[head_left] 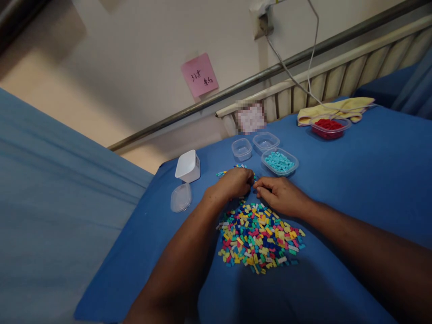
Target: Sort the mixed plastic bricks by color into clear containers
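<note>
A large heap of small mixed-colour building bricks [259, 236] lies on the blue-covered table. Beyond it, a smaller scatter of the same bricks [221, 173] is partly covered by my left hand [238, 181]. That hand is bent inward with its fingers curled down, and what they hold, if anything, is hidden. My right hand [278, 193] rests just past the heap's far edge, thumb and index finger drawn together toward the left hand. Any brick in that pinch is too small to make out. Close behind it stands a clear tub of light-blue bricks [279, 162].
Two clear tubs [241, 149] stand at the back beside a white container [188, 166] and a clear lid [181, 197]. Farther right, a tub of red bricks [328, 128] sits against a yellow cloth [332, 110]. A white cable [288, 72] hangs by the metal rail.
</note>
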The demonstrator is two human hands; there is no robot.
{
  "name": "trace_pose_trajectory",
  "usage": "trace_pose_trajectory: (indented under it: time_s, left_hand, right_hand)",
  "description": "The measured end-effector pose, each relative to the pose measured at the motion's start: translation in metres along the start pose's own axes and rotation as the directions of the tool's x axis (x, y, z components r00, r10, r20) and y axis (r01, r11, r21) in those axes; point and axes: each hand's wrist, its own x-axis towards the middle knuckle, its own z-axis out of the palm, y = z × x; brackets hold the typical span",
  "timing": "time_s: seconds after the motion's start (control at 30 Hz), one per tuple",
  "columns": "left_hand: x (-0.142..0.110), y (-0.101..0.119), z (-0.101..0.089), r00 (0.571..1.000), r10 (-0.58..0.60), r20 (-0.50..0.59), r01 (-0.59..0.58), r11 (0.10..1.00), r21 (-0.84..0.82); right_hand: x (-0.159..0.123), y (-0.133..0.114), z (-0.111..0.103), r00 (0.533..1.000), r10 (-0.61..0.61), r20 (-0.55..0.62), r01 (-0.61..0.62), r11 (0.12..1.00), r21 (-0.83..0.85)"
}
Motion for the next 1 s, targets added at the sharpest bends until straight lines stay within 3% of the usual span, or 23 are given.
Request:
trace_pose_trajectory:
  time_s: [0.1,0.23,0.37,0.57,0.7,0.83,1.0]
  left_hand:
    - [-0.001,-0.008,-0.005,1.0,-0.004,-0.028,0.002,0.997,-0.073]
    - [0.009,-0.014,-0.022,0.983,-0.046,-0.177,0.002,0.97,-0.243]
    - [0.038,-0.001,-0.036,0.967,-0.028,-0.251,-0.063,0.935,-0.348]
    - [0.072,0.014,-0.034,0.943,0.053,-0.329,-0.194,0.889,-0.414]
    - [0.054,-0.007,-0.031,0.953,-0.004,-0.304,-0.133,0.893,-0.43]
    - [0.022,-0.029,-0.016,0.975,-0.046,-0.217,-0.023,0.953,-0.302]
    - [-0.01,-0.024,0.017,0.988,0.111,-0.103,-0.129,0.974,-0.185]
  right_hand:
    - [0.0,0.0,0.0,1.0,0.012,-0.001,-0.012,1.0,0.0]
    - [0.0,-0.003,0.0,1.0,0.02,-0.002,-0.02,1.0,-0.017]
    - [0.0,-0.003,0.0,1.0,0.015,-0.001,-0.015,1.0,-0.012]
    - [-0.001,0.0,0.0,1.0,-0.003,-0.003,0.003,1.0,0.026]
    - [-0.001,-0.001,0.0,1.0,-0.002,-0.005,0.003,1.0,0.026]
    - [0.0,-0.001,0.0,1.0,0.007,0.003,-0.007,1.0,0.0]
    - [-0.001,-0.001,0.0,1.0,0.002,0.003,-0.002,1.0,0.001]
